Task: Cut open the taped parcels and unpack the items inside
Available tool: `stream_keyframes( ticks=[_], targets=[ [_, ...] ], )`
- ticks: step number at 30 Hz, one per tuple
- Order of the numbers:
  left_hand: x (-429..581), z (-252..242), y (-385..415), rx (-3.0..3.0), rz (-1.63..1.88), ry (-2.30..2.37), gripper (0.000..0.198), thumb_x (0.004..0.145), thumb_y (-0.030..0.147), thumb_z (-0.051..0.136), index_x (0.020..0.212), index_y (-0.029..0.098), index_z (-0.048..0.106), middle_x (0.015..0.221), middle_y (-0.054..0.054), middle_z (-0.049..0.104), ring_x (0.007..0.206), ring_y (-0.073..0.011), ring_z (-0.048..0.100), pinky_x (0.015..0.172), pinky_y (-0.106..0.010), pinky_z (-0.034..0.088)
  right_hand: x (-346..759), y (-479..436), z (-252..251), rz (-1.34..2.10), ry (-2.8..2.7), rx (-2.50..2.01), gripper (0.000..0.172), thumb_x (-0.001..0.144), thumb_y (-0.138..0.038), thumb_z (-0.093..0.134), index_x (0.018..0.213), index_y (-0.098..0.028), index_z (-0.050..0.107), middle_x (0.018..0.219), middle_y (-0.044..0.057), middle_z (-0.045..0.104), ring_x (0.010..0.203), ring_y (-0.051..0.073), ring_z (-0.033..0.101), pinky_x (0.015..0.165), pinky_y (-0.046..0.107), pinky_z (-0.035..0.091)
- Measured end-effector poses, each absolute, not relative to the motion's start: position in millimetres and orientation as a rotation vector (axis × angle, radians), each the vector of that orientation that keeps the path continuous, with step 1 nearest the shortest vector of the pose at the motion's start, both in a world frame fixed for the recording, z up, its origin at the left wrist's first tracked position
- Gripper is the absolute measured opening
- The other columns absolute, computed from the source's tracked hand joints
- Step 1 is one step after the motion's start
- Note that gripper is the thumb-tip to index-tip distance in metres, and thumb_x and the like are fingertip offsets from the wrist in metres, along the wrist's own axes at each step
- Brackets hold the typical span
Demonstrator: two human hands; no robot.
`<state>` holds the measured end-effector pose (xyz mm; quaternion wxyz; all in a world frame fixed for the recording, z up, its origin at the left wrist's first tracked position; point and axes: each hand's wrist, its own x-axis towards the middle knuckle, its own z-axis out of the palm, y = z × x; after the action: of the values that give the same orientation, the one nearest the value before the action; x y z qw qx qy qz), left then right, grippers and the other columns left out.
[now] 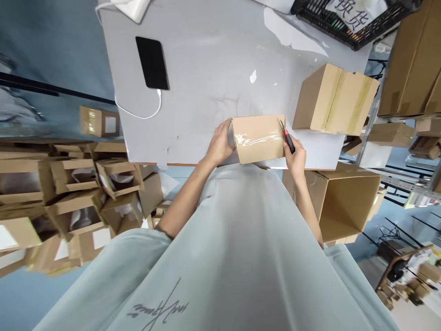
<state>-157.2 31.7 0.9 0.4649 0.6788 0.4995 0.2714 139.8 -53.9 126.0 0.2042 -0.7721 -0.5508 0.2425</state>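
A small taped cardboard box (259, 138) rests at the near edge of the white table (206, 69). My left hand (220, 145) is pressed against the box's left side, fingers wrapped round its edge. My right hand (295, 156) sits at the box's right side and grips a red and black utility knife (287, 138), whose tip touches the top right corner of the box. Clear tape shines across the box's top.
A larger taped box (336, 99) stands on the table to the right. A black phone (152, 62) on a white cable lies at the far left. An open carton (347, 202) sits below the table's right edge, several opened boxes (86, 193) are piled at left, and a black crate (351, 23) is at the far right.
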Motion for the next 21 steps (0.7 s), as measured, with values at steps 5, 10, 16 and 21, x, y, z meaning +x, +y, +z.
stream_keyframes(
  ticks=[5, 10, 16, 21],
  targets=[
    [-171, 29, 54, 1.819, 0.674, 1.057, 0.1, 0.09, 0.048, 0.084, 0.177, 0.024, 0.041, 0.177, -0.016, 0.053, 0.168, -0.0447, 0.044, 0.143, -0.067, 0.032, 131, -55, 133, 0.576, -1.592, -2.232, 0.056, 0.118, -0.041, 0.041, 0.161, -0.019, 0.068, 0.14, 0.017, 0.079, 0.135, 0.031, 0.073, 0.119, 0.049, 0.059],
    [-164, 28, 58, 1.785, 0.661, 1.041, 0.095, 0.087, 0.045, 0.083, 0.174, 0.027, 0.048, 0.175, -0.013, 0.055, 0.168, -0.0464, 0.042, 0.143, -0.071, 0.032, 132, -56, 133, 0.537, -1.572, -2.231, 0.056, 0.118, -0.044, 0.042, 0.16, -0.019, 0.069, 0.139, 0.017, 0.08, 0.138, 0.031, 0.073, 0.121, 0.049, 0.058],
    [-170, 30, 50, 1.766, 0.654, 1.028, 0.095, 0.09, 0.036, 0.078, 0.177, 0.026, 0.042, 0.18, -0.012, 0.05, 0.17, -0.0443, 0.041, 0.144, -0.067, 0.031, 122, -59, 138, 0.463, -1.548, -2.321, 0.057, 0.118, -0.04, 0.041, 0.162, -0.016, 0.067, 0.139, 0.019, 0.076, 0.137, 0.031, 0.073, 0.121, 0.048, 0.058],
    [-187, 42, 57, 1.756, 0.6, 0.958, 0.094, 0.092, 0.034, 0.076, 0.179, 0.028, 0.041, 0.18, -0.011, 0.049, 0.169, -0.0421, 0.043, 0.141, -0.066, 0.037, 88, -72, 166, 0.363, -1.492, -2.473, 0.059, 0.12, -0.044, 0.036, 0.169, -0.021, 0.061, 0.146, 0.021, 0.073, 0.138, 0.034, 0.073, 0.118, 0.051, 0.059]
  ],
)
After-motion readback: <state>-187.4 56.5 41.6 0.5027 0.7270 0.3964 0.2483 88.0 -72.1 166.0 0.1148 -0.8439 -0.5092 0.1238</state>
